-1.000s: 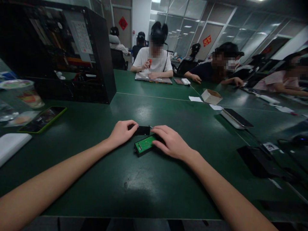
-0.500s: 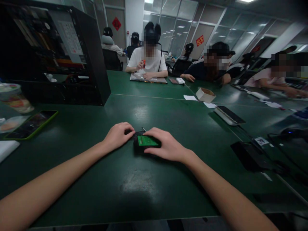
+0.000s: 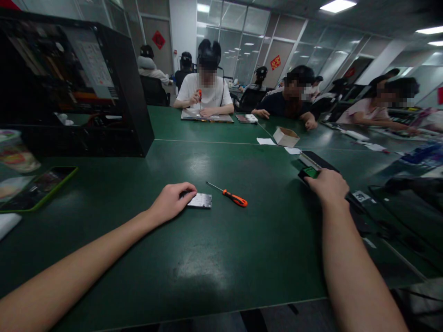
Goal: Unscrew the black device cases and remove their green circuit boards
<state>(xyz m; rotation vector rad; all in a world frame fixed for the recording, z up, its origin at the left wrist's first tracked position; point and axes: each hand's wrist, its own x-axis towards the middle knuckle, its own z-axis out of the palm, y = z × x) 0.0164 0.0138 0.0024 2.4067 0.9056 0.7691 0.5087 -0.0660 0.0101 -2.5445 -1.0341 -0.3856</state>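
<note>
My left hand (image 3: 175, 198) rests on the table with its fingers closed on the left end of a flat, silver rectangular piece (image 3: 200, 200). To the right of that piece lies an orange-and-black screwdriver (image 3: 235, 198), its thin shaft pointing up and left; neither hand touches it. Far out to the right, my right hand (image 3: 328, 186) is closed on a small black casing with a green circuit board (image 3: 310, 172) showing in it. My fingers cover the casing's right part. It is just in front of a white-and-black flat device (image 3: 320, 161).
An open black computer case (image 3: 128, 92) stands at the back left. Near it are a phone in a green case (image 3: 41, 189) and a cup (image 3: 15, 152). A small box (image 3: 285, 137) and paper slips lie ahead. Cables (image 3: 391, 198) run at right. Several people sit around.
My right hand has carried the black casing with the green board away to the right. The silver piece under my left hand and the screwdriver are now uncovered. My left hand has barely moved.
</note>
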